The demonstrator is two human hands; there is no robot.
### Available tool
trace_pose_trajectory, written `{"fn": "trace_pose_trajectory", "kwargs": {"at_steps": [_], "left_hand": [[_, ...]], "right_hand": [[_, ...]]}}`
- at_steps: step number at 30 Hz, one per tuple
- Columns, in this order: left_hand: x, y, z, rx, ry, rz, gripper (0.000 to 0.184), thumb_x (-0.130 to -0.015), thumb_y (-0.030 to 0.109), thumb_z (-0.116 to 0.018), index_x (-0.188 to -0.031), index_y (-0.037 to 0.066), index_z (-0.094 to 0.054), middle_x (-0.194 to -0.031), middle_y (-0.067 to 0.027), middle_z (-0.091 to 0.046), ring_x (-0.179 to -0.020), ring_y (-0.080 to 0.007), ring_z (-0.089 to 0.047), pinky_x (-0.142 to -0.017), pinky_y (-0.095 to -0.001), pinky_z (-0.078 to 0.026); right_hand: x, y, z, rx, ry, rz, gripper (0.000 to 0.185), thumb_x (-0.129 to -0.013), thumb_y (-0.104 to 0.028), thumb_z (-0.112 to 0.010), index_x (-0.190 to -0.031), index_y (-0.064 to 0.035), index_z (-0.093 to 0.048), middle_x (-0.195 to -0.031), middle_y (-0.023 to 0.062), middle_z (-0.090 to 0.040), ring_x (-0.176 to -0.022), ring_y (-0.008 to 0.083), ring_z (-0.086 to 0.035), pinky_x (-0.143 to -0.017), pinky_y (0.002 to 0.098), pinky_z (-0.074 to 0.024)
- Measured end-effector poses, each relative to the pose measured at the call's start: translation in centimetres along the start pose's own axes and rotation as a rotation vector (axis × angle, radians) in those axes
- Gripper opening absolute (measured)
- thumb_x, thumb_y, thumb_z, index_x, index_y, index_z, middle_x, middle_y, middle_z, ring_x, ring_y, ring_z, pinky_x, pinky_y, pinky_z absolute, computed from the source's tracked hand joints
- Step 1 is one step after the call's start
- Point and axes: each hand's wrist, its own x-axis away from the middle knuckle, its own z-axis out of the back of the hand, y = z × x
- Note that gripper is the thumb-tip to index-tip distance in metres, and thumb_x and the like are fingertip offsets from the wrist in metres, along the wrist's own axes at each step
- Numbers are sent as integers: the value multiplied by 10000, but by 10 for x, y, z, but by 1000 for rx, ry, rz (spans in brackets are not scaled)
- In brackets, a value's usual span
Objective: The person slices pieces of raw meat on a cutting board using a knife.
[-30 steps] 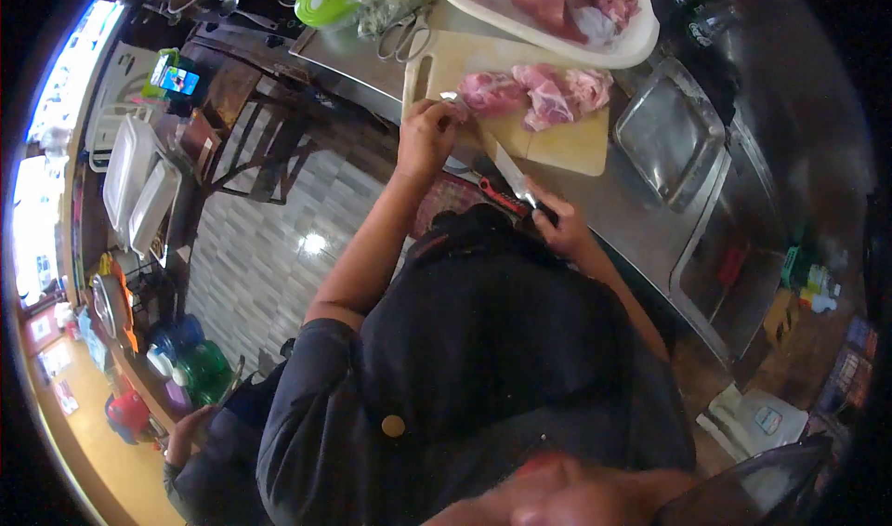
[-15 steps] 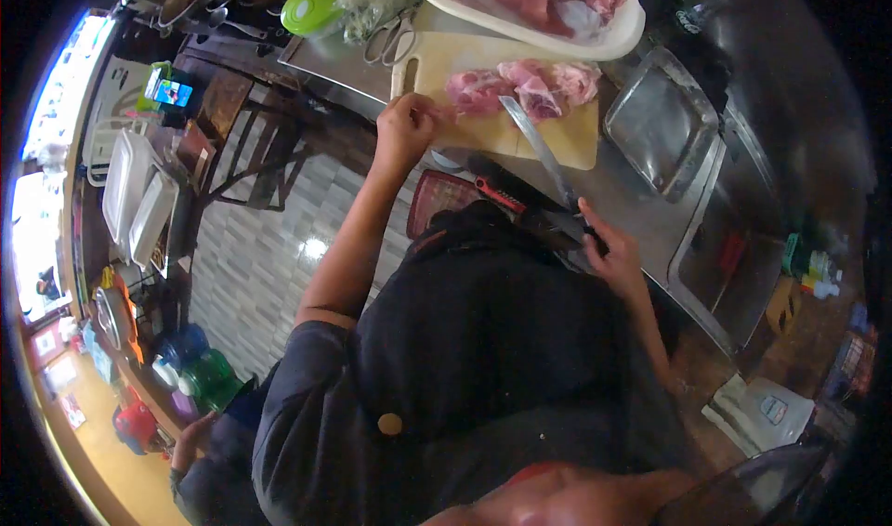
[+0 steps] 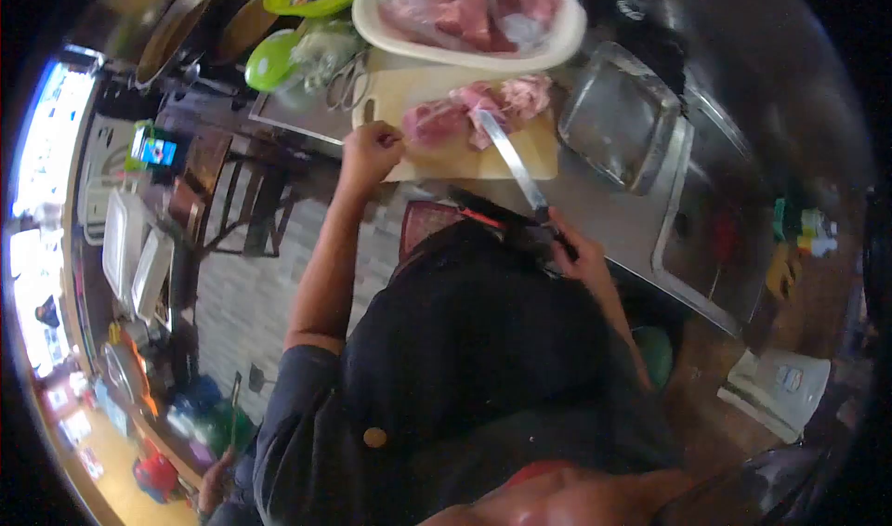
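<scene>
My left hand (image 3: pixel 372 151) is closed with curled fingers at the left edge of the pale cutting board (image 3: pixel 520 161); whatever its fingertips pinch is too small to name. My right hand (image 3: pixel 581 252) grips the dark handle of a knife (image 3: pixel 514 162). The blade points up and to the left, its tip at the middle of the raw meat (image 3: pixel 432 124) lying in pieces on the board. Behind the board stands a white tub (image 3: pixel 465 59) holding more raw meat, partly in clear plastic.
An empty metal tray (image 3: pixel 618 117) lies right of the board, before a sink (image 3: pixel 711 247). Scissors (image 3: pixel 347 85), a green lid (image 3: pixel 270 61) and a green basket (image 3: pixel 311 7) are at the back left. Another person's hand (image 3: pixel 216 481) shows at the lower left.
The knife has moved away from my left hand, and its tip now reaches the middle meat piece. My left hand has drawn back from the meat. The view has shifted, showing more of the green basket.
</scene>
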Motion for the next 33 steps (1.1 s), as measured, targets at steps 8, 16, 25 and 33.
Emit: {"fn": "trace_pose_trajectory", "kwargs": {"at_steps": [8, 16, 25, 33], "left_hand": [[-128, 156, -18, 182, 72, -555, 190, -742, 172, -660, -850, 16, -665, -746, -98, -665, -684, -140, -636, -637, -291, -498], [-196, 206, -20, -11, -34, -480, 413, -793, 324, -671, -1136, 99, -624, -1051, -185, -643, -986, -306, -616, -817, -372, -487], [-39, 43, -7, -137, 70, -341, 152, -767, 175, -667, -822, 36, -694, -765, -127, -668, -694, -247, -667, -648, -341, -521], [3, -4, -47, 127, 290, -283, 161, -743, 98, -693, -888, 29, -689, -887, -155, -652, -760, -253, -652, -673, -316, -524]], "right_hand": [[17, 23, -6, 50, 83, 18, 604, -819, -86, -572, -1385, -196, -390, -1152, 163, -597, -858, 184, -595, -785, 293, -464], [26, 13, -1, 75, 83, -144, 541, -825, -61, -531, -1351, -140, -436, -1158, 150, -581, -983, 213, -523, -857, 295, -400], [-21, 3, -17, -216, -140, -241, 622, -815, -63, -583, -1393, -157, -373, -1225, 163, -551, -958, 226, -578, -832, 363, -447], [-65, -29, -42, -46, -178, -31, 465, -864, -45, -500, -1325, -70, -450, -1276, 196, -511, -1196, 288, -494, -963, 315, -391]]}}
